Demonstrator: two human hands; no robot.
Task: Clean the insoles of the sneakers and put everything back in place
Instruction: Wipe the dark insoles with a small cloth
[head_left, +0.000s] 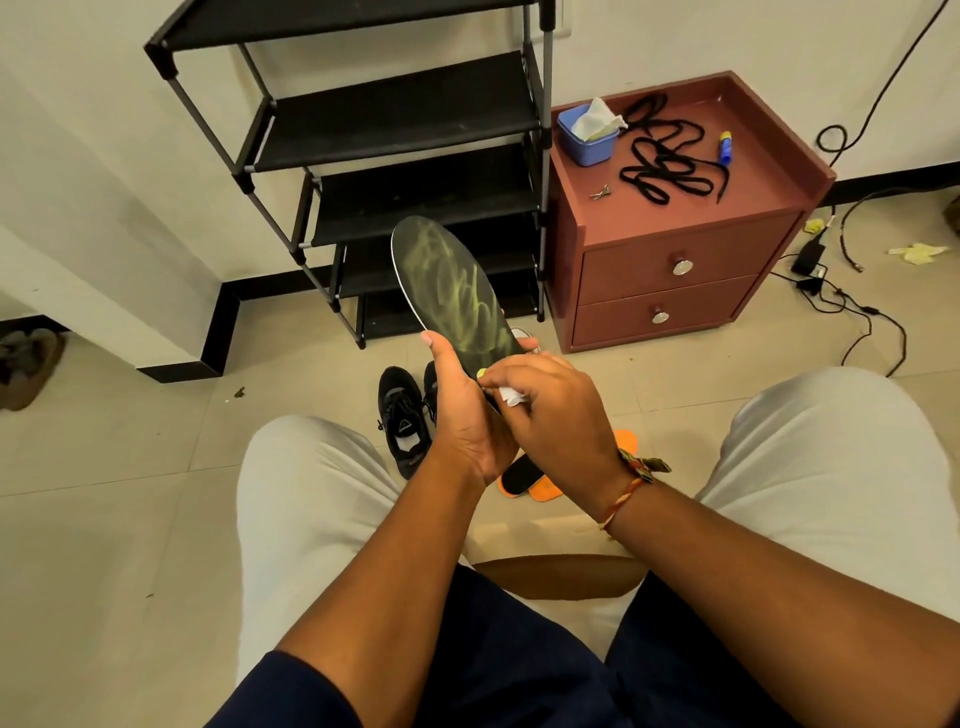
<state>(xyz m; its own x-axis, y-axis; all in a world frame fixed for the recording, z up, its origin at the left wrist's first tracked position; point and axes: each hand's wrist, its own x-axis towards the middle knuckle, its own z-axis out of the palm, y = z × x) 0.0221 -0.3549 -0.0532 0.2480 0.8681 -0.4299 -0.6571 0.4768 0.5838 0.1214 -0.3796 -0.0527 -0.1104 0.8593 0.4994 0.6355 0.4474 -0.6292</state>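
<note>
Your left hand (460, 410) grips the heel end of the dark insole (447, 291), its toe raised away from you. Your right hand (550, 415) pinches a white wipe (511, 397) against it. Below your hands, on the pale tiled floor (130, 467), lie a black sneaker (402, 415) and an orange insole (550, 491). Beyond them stand a black shoe rack (405, 114) and a red-brown cabinet (623, 291) bearing black laces (662, 156).

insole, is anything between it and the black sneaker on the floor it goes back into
Nothing visible does. The left hand holds the insole up by its lower end while the right hand pinches a white wipe against it. The black sneaker lies on the floor just below, its opening uncovered.
</note>
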